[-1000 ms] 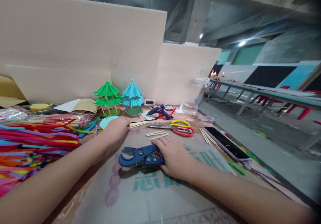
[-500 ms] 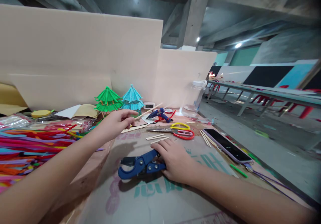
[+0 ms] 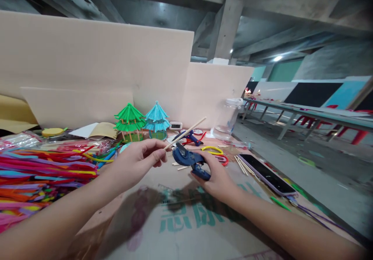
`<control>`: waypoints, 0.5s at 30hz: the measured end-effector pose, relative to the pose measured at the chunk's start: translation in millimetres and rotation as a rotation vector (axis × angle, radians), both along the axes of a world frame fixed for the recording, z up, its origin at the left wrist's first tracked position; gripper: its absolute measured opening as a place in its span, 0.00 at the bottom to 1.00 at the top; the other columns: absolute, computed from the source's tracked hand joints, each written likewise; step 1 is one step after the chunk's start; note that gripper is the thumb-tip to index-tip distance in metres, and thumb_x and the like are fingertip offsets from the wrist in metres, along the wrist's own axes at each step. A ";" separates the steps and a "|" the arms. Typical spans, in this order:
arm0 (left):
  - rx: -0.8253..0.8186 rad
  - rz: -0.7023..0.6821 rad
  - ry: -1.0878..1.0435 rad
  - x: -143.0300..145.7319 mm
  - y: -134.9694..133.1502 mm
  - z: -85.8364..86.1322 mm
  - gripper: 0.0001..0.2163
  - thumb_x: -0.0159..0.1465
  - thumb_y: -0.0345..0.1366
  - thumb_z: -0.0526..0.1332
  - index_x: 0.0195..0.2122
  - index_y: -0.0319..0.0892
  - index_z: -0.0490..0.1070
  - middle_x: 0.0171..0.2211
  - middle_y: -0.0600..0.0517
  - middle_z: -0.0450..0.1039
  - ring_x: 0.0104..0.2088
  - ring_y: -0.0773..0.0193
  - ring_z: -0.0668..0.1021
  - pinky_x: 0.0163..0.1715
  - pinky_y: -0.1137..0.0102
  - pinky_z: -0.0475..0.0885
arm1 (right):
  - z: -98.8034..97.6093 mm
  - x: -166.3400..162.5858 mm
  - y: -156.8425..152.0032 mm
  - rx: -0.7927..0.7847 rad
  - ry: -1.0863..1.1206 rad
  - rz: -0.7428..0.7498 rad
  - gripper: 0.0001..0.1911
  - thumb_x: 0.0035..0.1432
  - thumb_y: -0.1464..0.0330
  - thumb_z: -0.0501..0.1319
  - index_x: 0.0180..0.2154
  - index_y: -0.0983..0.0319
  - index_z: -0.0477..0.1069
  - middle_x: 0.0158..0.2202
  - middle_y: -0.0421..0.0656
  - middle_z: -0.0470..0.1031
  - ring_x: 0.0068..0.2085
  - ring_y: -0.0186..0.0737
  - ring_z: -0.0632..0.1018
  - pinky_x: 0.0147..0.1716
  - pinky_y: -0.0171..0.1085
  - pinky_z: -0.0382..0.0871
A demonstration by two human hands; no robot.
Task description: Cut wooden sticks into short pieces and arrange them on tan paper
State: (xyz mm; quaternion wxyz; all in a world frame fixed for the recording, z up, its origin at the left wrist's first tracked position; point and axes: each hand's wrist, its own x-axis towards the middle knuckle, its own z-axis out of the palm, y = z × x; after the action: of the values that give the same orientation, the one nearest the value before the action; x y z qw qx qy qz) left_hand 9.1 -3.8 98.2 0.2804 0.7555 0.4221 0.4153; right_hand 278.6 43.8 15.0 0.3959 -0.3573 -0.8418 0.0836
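My left hand (image 3: 136, 163) pinches a thin wooden stick (image 3: 186, 132) between thumb and fingers; the stick slants up to the right. My right hand (image 3: 217, 176) is closed round the handles of a blue cutter (image 3: 188, 159), lifted off the cardboard work mat (image 3: 186, 221). The stick's lower part passes right by the cutter's open jaw. A green miniature pavilion (image 3: 129, 122) and a blue one (image 3: 156, 120) stand behind the hands.
A heap of coloured pipe cleaners (image 3: 37, 174) fills the left. Scissors with yellow and red handles (image 3: 214, 153), a blue glue gun (image 3: 189, 136), loose sticks (image 3: 240, 165), a phone (image 3: 266, 169) and a clear jar (image 3: 227, 116) lie to the right. Beige boards (image 3: 96, 66) wall off the back.
My left hand picked a stick off the table and brought it toward the middle. My right hand lifted the blue cutter from the mat and raised it to the stick.
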 end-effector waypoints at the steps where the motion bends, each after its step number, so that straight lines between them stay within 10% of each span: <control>1: 0.016 -0.012 0.030 1.6 -1.9 0.4 0.14 0.68 0.44 0.56 0.38 0.41 0.76 0.30 0.50 0.77 0.30 0.64 0.77 0.30 0.71 0.72 | -0.2 0.7 0.1 0.027 -0.018 0.001 0.30 0.57 0.71 0.66 0.61 0.58 0.64 0.61 0.52 0.73 0.62 0.54 0.74 0.62 0.55 0.68; 15: 0.156 -0.020 0.162 -0.9 -10.1 1.2 0.14 0.71 0.44 0.56 0.46 0.45 0.79 0.43 0.48 0.82 0.43 0.57 0.81 0.40 0.68 0.75 | 8.7 5.7 -4.1 0.203 -0.074 -0.023 0.33 0.56 0.70 0.65 0.62 0.57 0.62 0.59 0.54 0.73 0.61 0.58 0.74 0.60 0.59 0.69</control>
State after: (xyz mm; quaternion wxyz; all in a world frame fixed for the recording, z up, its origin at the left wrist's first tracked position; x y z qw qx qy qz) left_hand 8.2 -13.9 99.4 0.1900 0.8103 0.4021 0.3816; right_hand 284.3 39.7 23.7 0.3996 -0.3279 -0.8558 -0.0197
